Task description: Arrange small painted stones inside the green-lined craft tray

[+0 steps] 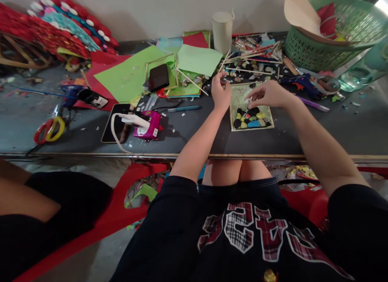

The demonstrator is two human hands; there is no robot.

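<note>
A small square frame of wooden sticks (pixel 233 124) lies on the dark table in front of me. Its lower part holds several coloured and black pebbles (pixel 251 118) on a pale green backing. My left hand (pixel 220 92) rests at the frame's upper left corner, fingers curled against the sticks. My right hand (pixel 268 95) hovers over the frame's upper part, fingertips pinched on a small pale piece I cannot make out. Loose pebbles (pixel 247 68) and wooden sticks (pixel 251 55) lie just beyond the frame.
Green and red paper sheets (pixel 133 74), a black phone (pixel 158 76), a pink tape dispenser (pixel 147 126), scissors (pixel 48 130), a blue glue gun (pixel 298 83), a white cup (pixel 222 31) and a green basket (pixel 333 35) crowd the table. Another person's leg (pixel 27 201) shows at left.
</note>
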